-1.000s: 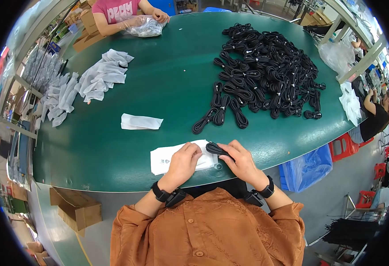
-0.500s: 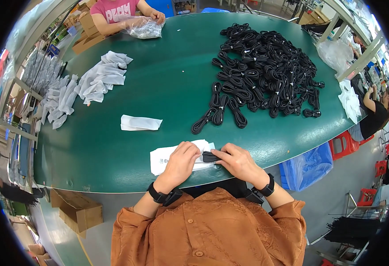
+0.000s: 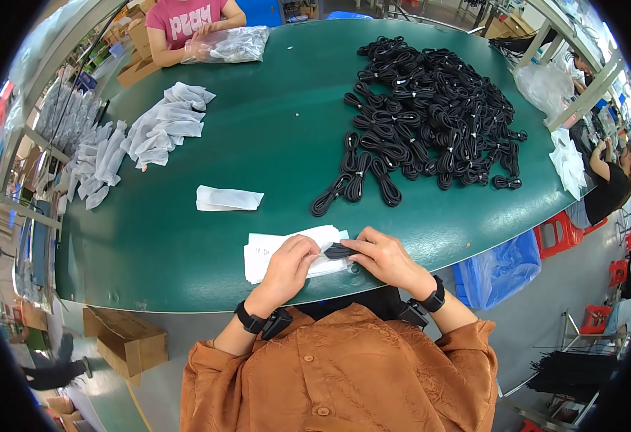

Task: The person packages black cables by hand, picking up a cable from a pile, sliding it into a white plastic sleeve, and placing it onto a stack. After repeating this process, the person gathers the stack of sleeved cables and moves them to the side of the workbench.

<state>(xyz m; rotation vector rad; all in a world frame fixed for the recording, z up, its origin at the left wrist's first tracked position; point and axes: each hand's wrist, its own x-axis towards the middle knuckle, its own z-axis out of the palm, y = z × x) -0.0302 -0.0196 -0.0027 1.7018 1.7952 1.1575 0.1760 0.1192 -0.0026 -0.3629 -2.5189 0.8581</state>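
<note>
At lower centre of the frame, left hand point(image 3: 287, 265) and right hand point(image 3: 384, 258) pinch a coiled black cable point(image 3: 338, 251), light and limp, best gripped mid-bundle, into a thin white bag point(image 3: 272, 252) on the bench point(image 3: 272, 144).

A matt black rubbery cable bundle point(image 3: 338, 251) is held against a thin white translucent plastic bag point(image 3: 272, 253) at the near edge of the smooth green table point(image 3: 272, 137).

Stack of flat white pouches point(image 3: 272, 253) lies under the fingers point(image 3: 308, 248) of both hands, one showing a small grey triangle mark. A single white pouch point(image 3: 229, 199) lies just beyond the fingers. Loose white pouch heaps point(image 3: 164, 129) sit well beyond, leftward. Clear plastic bag point(image 3: 236, 45) at the far edge.
</note>
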